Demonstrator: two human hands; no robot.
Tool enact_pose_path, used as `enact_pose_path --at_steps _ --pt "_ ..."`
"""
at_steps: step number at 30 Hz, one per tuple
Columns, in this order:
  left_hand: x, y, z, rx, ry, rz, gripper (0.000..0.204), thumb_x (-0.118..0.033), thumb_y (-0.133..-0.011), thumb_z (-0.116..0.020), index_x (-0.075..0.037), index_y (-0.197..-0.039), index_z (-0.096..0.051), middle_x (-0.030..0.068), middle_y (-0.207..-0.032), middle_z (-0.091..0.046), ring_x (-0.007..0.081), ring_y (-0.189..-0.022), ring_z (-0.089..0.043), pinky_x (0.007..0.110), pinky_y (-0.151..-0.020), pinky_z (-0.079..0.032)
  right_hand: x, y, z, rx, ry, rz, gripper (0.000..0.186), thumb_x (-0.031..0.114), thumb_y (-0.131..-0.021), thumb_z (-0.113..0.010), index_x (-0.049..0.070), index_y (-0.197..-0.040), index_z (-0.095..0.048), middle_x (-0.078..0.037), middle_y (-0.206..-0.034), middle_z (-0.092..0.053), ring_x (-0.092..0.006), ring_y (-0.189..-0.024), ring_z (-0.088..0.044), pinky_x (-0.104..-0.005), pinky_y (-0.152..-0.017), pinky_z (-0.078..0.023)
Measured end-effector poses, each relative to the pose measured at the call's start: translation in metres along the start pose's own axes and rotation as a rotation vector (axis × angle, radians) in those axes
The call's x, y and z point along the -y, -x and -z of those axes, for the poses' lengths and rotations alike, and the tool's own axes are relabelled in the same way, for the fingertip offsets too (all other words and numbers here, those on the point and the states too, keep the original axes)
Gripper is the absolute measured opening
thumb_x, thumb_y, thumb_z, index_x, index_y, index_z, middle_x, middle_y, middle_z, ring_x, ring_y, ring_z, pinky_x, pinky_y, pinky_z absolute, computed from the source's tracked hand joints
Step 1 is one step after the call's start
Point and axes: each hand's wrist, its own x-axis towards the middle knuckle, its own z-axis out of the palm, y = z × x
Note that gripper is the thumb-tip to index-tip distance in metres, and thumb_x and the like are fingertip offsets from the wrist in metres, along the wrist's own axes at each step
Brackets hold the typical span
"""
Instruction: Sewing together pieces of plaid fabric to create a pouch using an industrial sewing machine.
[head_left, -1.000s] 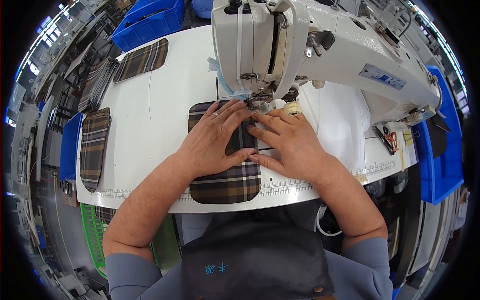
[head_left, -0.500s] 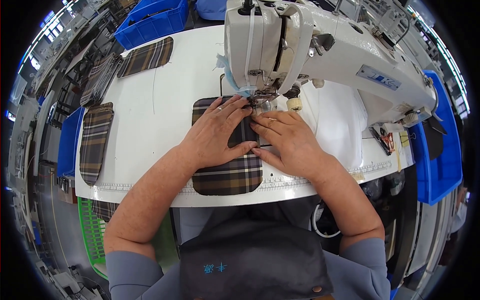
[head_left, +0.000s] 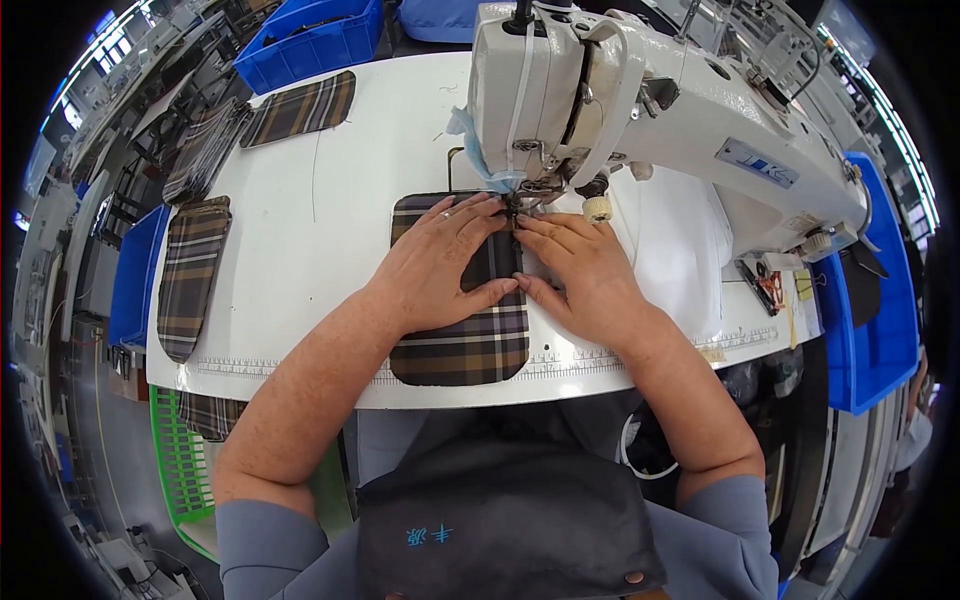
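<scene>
A plaid fabric panel [head_left: 460,355] in brown, black and white, with rounded corners, lies flat under the head of a white sewing machine [head_left: 540,90]. Spread over the panel's upper part is my left hand [head_left: 440,260], open, its fingertips close to the presser foot. My right hand [head_left: 580,275] rests open at the panel's right edge, fingers stretched toward the needle area and thumb touching the edge near my left thumb. The needle itself is too small to make out. A light blue strip [head_left: 470,150] hangs beside the machine head.
More plaid panels [head_left: 195,275] lie at the table's left, with a stack [head_left: 208,150] behind them. Blue bins [head_left: 310,45] stand at the back and at the right [head_left: 895,330]. Small tools [head_left: 765,285] lie right of the machine. A green basket [head_left: 180,460] sits below left.
The view has shifted slightly. Both hands stay on the panel near the needle area; my right thumb has slid a little away from me along the panel's edge.
</scene>
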Motion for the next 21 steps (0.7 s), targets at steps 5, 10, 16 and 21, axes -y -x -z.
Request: enact_pose_path --at_steps 5,10,16,21 --pt "0.0037 0.0024 -0.0018 -0.014 0.049 0.023 0.06 -0.04 -0.09 -0.071 0.0 -0.133 -0.061 0.0164 -0.146 -0.054 0.0325 -0.14 -0.047 0.048 -0.121 -0.033 0.0022 -0.0029 -0.0003 0.015 0.003 0.025 0.04 0.024 -0.088 -0.071 0.002 -0.121 -0.066 -0.012 -0.127 -0.068 -0.0294 -0.119 -0.061 -0.0434 -0.102 -0.042" --pt "0.0052 0.0024 -0.005 -0.037 0.051 0.02 0.06 -0.039 -0.089 -0.071 0.0 -0.134 -0.062 0.0154 -0.146 -0.055 0.0315 -0.138 -0.049 0.047 -0.12 -0.035 0.0035 -0.0063 0.0054 0.031 0.042 0.043 0.036 0.02 -0.086 -0.071 0.003 -0.116 -0.067 -0.009 -0.125 -0.068 -0.0277 -0.116 -0.06 -0.0429 -0.096 -0.044" --pt "0.0046 0.0039 -0.0057 -0.034 0.044 0.023 0.058 -0.037 -0.091 -0.07 0.0 -0.134 -0.061 0.0146 -0.146 -0.054 0.0307 -0.138 -0.049 0.046 -0.12 -0.035 0.0045 -0.0057 0.0023 0.039 0.056 0.033 0.034 0.02 -0.085 -0.072 0.003 -0.114 -0.067 -0.008 -0.126 -0.067 -0.0278 -0.115 -0.059 -0.0425 -0.094 -0.044" --pt "0.0049 0.0044 -0.0054 -0.035 0.035 0.019 0.057 -0.037 -0.091 -0.069 -0.001 -0.135 -0.06 0.0142 -0.145 -0.055 0.0303 -0.139 -0.049 0.046 -0.12 -0.035 0.0049 -0.0055 0.0028 0.031 0.059 0.037 0.036 0.022 -0.085 -0.072 0.003 -0.115 -0.067 -0.008 -0.126 -0.067 -0.0279 -0.116 -0.058 -0.0422 -0.095 -0.044"
